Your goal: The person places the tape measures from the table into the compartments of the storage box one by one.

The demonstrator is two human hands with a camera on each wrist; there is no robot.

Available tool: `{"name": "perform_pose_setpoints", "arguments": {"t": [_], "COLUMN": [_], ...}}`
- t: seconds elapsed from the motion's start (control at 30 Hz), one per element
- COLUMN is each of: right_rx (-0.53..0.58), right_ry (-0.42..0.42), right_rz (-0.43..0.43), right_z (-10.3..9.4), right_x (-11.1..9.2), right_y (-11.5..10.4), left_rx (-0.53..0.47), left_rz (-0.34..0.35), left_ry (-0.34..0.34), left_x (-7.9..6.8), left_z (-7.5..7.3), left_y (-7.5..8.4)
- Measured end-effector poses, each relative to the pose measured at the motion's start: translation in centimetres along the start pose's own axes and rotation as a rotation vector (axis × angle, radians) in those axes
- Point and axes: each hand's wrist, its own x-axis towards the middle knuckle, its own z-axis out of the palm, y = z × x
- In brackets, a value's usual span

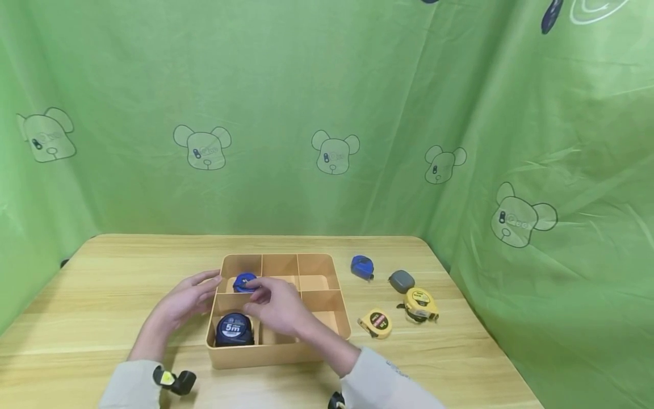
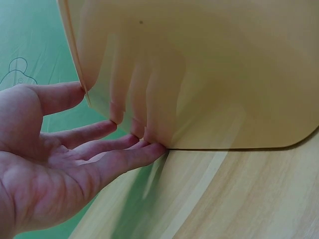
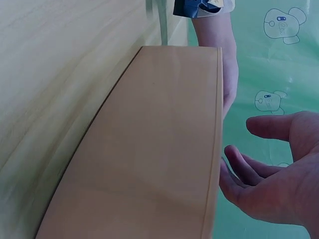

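Observation:
A tan divided box (image 1: 271, 357) stands on the table. In its back-left compartment lies a small blue tape measure (image 1: 243, 280); the front-left one holds a black tape measure (image 1: 234, 330) marked 5m. My right hand (image 1: 282, 307) reaches over the box, index fingertip at the edge of the blue tape measure. The right wrist view shows that hand's thumb and fingers apart, with nothing between them, their tips partly behind the box wall. My left hand (image 1: 186, 298) is at the box's left side; in the left wrist view its extended fingertips (image 2: 157, 148) touch the outer wall.
Right of the box lie another blue tape measure (image 1: 362, 267), a grey rounded tape measure (image 1: 402, 281), a large yellow tape measure (image 1: 420, 304) and a smaller yellow one (image 1: 376, 323). A green curtain (image 1: 276, 199) hangs behind the wooden table (image 1: 128, 272).

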Motion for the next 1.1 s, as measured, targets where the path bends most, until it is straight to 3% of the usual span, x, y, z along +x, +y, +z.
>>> {"name": "perform_pose_setpoints", "arguments": {"t": [0.47, 1.1], "right_rx": [0.011, 0.052], "right_ry": [0.055, 0.177], "right_rz": [0.050, 0.047], "right_z": [-2.3, -6.6], "right_x": [-0.3, -1.2], "right_y": [1.1, 4.2], "left_rx": [0.002, 0.011], "left_rz": [0.003, 0.003], "left_ry": [0.004, 0.010], "left_x": [0.0, -0.1], "left_z": [-0.1, 0.0], "left_y": [-0.1, 0.0]}}
